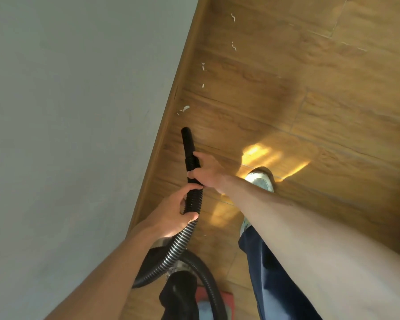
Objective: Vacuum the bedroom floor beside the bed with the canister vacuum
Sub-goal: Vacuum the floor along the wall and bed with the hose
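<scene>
A black ribbed vacuum hose [171, 252] runs up from the canister vacuum [192, 303] at the bottom edge and ends in a smooth black nozzle [187, 140] just above the wooden floor [310, 100]. My right hand [208, 173] grips the hose right behind the nozzle. My left hand [173, 210] holds the hose a little lower down. Small white scraps [184, 109] lie on the floor ahead of the nozzle, in a line along the skirting.
A pale wall [67, 123] fills the left side, met by a wooden skirting board [171, 107]. My shoe [261, 179] and dark trouser leg [270, 269] stand right of the hose. Sunlight patches [263, 155] fall on the floor.
</scene>
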The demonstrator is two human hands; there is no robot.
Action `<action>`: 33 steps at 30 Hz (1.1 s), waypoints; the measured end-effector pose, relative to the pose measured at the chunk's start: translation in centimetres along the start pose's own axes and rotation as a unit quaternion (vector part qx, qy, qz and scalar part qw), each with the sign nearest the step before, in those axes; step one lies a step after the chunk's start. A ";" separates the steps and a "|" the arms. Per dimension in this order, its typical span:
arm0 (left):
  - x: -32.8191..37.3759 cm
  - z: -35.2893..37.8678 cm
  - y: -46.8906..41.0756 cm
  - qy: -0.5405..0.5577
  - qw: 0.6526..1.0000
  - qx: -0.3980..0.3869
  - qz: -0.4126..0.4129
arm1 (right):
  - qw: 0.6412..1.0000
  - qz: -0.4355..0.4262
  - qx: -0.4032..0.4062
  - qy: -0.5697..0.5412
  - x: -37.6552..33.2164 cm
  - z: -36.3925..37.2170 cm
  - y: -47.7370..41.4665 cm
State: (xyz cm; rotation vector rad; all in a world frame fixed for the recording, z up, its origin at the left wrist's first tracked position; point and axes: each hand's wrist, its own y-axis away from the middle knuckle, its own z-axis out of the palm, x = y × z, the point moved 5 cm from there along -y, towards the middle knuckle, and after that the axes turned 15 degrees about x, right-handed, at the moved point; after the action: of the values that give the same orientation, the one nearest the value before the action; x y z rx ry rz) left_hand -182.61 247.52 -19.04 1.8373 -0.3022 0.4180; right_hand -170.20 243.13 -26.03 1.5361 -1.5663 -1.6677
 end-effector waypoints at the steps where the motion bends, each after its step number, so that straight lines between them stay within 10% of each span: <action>1: 0.0 -0.3 -0.3 0.008 1.000 0.004 -0.007 | 1.000 -0.005 -0.001 0.003 -0.5 0.1 -0.4; 33: 5.9 -1.6 -5.7 0.054 0.997 0.044 0.030 | 0.989 0.033 -0.052 -0.133 -4.2 -5.4 -5.5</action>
State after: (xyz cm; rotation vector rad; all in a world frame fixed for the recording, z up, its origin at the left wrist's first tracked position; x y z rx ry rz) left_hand -175.13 250.77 -20.94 1.8881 -0.2697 0.5778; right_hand -162.08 245.91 -27.76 1.2365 -1.6090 -1.9484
